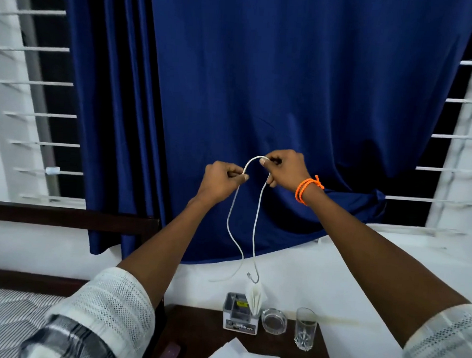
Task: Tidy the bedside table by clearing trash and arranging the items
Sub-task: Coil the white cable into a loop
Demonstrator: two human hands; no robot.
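Evidently mid-way through folding the white cable (pixel 243 222), raised in front of the curtain (pixel 287 86) above the worktop (pixel 196 328), the left hand (pixel 221 178) and right hand (pixel 284 170) each pinch it in a closed grip, so the dangling ends likely need gathering next

Bedroom, seemingly: bed (pixel 10 312), curtain (pixel 260 98).

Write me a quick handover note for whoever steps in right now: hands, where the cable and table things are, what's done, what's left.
Left hand and right hand each pinch the white cable, held up in a loop before the blue curtain; both ends dangle.
On the bedside table: organizer box, glass ashtray, drinking glass, white papers at the near edge.
Done: cable lifted.
Left: finish coiling, set it down, clear the papers.
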